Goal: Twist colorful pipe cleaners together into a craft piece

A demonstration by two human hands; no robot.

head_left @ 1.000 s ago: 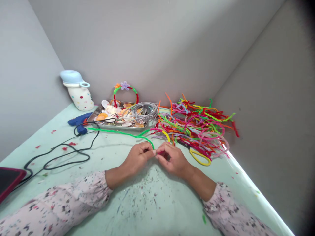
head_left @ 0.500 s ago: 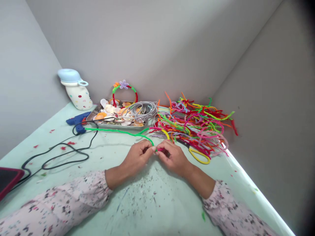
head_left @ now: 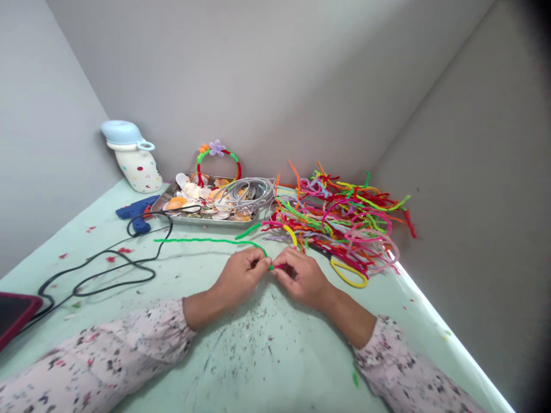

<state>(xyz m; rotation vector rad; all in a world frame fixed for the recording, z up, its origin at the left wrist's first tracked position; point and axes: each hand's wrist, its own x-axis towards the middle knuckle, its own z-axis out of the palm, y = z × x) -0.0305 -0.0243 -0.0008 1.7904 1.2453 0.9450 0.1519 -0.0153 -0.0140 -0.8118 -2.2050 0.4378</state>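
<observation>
My left hand (head_left: 240, 274) and my right hand (head_left: 301, 276) meet fingertip to fingertip over the pale green table (head_left: 258, 355). Both are closed in a pinch. The left one grips the near end of a long green pipe cleaner (head_left: 202, 241) that trails away to the left across the table. Between the right hand's fingers sits a short pink-red piece of pipe cleaner (head_left: 279, 266), touching the green one's end. A big heap of pipe cleaners (head_left: 340, 218) in many colours lies just behind my right hand.
A metal tray (head_left: 206, 218) of seashells and grey wire stands at the back, with a decorated hoop (head_left: 217, 158) behind it. A blue glue gun (head_left: 136, 211) and its black cord (head_left: 107, 269) lie left. A lidded spotted jug (head_left: 133, 158) stands in the corner; a dark red-edged tablet (head_left: 15, 315) at far left.
The free far end of the green pipe cleaner has swung nearer to me across the table. My hands stay pinched together at the same spot.
</observation>
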